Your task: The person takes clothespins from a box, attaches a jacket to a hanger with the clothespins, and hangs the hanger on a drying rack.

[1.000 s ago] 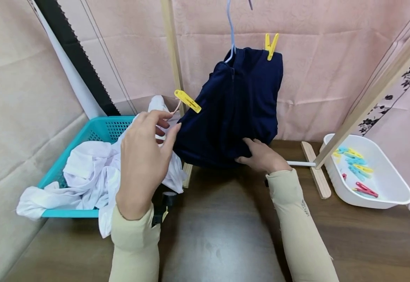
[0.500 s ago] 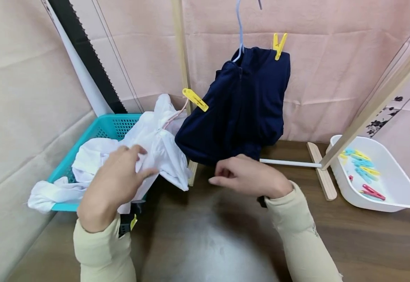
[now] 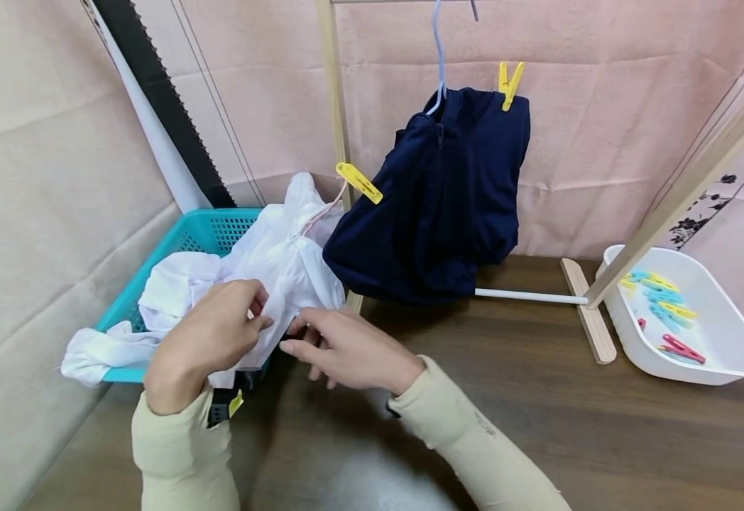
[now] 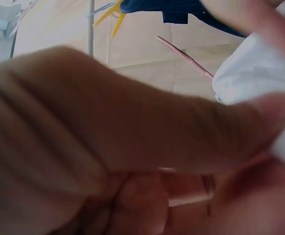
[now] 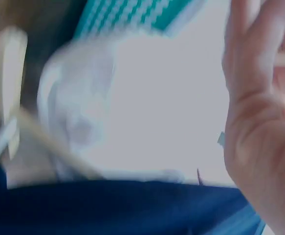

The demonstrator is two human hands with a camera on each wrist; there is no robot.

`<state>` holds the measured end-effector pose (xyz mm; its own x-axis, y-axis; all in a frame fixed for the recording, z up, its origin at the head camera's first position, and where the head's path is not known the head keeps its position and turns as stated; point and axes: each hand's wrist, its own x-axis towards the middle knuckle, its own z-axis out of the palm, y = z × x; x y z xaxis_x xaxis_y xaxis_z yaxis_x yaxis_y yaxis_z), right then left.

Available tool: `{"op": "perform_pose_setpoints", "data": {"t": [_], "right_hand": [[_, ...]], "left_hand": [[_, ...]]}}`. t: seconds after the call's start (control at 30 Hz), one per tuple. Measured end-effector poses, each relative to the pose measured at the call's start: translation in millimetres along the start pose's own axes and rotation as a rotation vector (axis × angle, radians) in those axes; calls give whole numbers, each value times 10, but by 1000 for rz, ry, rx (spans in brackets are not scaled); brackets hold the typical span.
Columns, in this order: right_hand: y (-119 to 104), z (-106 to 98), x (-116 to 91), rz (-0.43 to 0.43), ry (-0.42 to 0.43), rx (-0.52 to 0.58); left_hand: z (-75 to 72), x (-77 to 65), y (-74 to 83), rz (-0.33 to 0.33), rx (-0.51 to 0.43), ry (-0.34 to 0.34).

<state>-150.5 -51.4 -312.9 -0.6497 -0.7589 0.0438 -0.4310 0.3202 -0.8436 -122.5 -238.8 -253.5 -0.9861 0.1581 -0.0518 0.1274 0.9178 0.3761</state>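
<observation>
A white garment [image 3: 289,259] lies heaped over a teal basket, a pink hanger hook [image 3: 326,214] rising from its top. My left hand [image 3: 209,337] pinches its near edge; the left wrist view has the thumb pressed on white cloth [image 4: 259,63]. Just right of it, my right hand [image 3: 356,348] reaches to the garment's lower edge with loosely bent fingers. Behind hangs a dark navy garment [image 3: 436,206] with a front seam, on a pale blue hanger [image 3: 441,57]. One yellow clothespin [image 3: 509,86] stands at its top right, another yellow clothespin [image 3: 359,183] at its left side.
The teal basket [image 3: 187,227] stands at the left. A wooden rack post [image 3: 334,85] rises behind it, and a white bar [image 3: 532,296] runs low to the rack's right foot [image 3: 589,312]. A white tub [image 3: 730,319] holding several clothespins sits at the right.
Both hands have left the navy garment. My left hand has dropped to the white garment and taken its edge; my right hand has swung left to join it.
</observation>
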Motion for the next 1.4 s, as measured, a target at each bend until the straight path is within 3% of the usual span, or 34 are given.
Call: {"op": "perform_pose_setpoints", "data": {"t": [0.2,0.4,0.53,0.63,0.73,0.8,0.93,1.0,1.13,1.3,1.4], "right_hand": [[-12,249,175,-30,110,111],[50,335,257,-83,227,205],[75,361,295,-91,271,252],[75,376,316,-80,275,285],[61,379,335,-77,263,360],[47,368,338,-84,263,398],[22,319,318,-93,275,457],[4,285,300,-100,277,481],[-38,182,244,-100,274,500],[-84,19,134,-99,261,433],[-100,-71,64,-85,268,361]], "left_hand": [[-10,-1,-5,-7,-113,-47],[-33,2,22,12,-152,-4],[-28,-26,-17,108,-113,21],[-22,-89,-137,209,-66,20],[-41,-126,-318,232,-40,-18],[-67,-99,-449,190,6,-56],[-119,50,-713,32,106,-152],[-137,151,-838,-38,155,-199],[-128,417,-1042,-107,218,-292],[-57,721,-1179,-231,285,-402],[3,802,-1180,-284,347,-395]]}}
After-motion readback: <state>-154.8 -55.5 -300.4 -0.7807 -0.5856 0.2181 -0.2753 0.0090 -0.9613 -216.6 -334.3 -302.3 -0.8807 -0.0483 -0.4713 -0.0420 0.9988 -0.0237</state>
